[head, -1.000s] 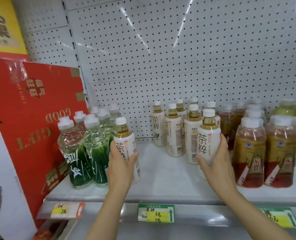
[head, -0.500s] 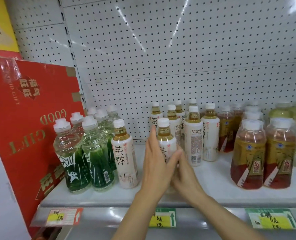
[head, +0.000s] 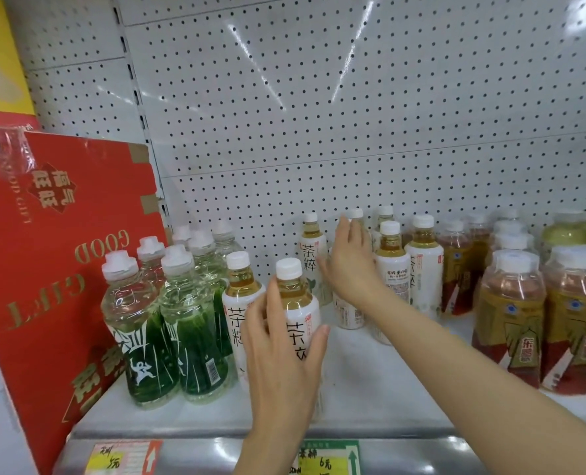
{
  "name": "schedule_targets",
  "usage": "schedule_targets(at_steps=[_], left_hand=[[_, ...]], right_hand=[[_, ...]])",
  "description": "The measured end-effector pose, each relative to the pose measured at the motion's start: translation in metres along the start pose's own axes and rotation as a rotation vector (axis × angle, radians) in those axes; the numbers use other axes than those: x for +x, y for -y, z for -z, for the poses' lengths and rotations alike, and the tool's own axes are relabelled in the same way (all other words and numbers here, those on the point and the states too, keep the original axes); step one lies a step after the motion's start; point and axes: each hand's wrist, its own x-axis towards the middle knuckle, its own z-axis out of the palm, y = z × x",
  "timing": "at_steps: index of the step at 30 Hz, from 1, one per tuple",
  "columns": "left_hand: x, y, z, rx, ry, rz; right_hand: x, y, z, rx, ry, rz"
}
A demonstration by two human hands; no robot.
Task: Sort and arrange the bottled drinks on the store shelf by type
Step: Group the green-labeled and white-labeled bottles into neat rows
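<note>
Head view: my left hand (head: 281,351) grips a tea bottle (head: 298,313); right hand (head: 350,265), fingers straight, touches bottles at one o'clock. I'd seat it snugly beside its twin (head: 240,303), upright.

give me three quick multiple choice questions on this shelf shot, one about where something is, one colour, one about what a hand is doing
1. Where is the red gift box?
A. left of the green-label bottles
B. right of the gold-label bottles
C. behind the tea bottles

2. What colour are the tea bottle caps?
A. green
B. white
C. red

3. What is the left hand doing?
A. hanging idle
B. gripping a white-label tea bottle
C. pressing a price tag

Answers: A, the box stands at the shelf's left end beside the green-label bottles. B, every cap shows white. B, its fingers curl round the bottle.
</note>
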Motion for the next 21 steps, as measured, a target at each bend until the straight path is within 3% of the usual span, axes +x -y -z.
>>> schedule_targets(at_steps=[5,9,14,21], left_hand=[[-0.001,0.0,0.001,-0.008,-0.012,-0.013],[-0.002,0.0,0.001,-0.011,0.007,-0.003],[-0.001,0.006,-0.002,-0.009,-0.037,-0.015],[0.0,0.018,-0.008,0.052,-0.13,-0.035]], right_hand=[[0.04,0.001,-0.011,-0.047,-0.012,-0.167],[0.046,-0.007,-0.022,0.093,-0.114,-0.061],[0.053,0.002,-0.033,0.405,0.037,0.038],[0.068,0.015,-0.055,0.426,0.112,0.135]])
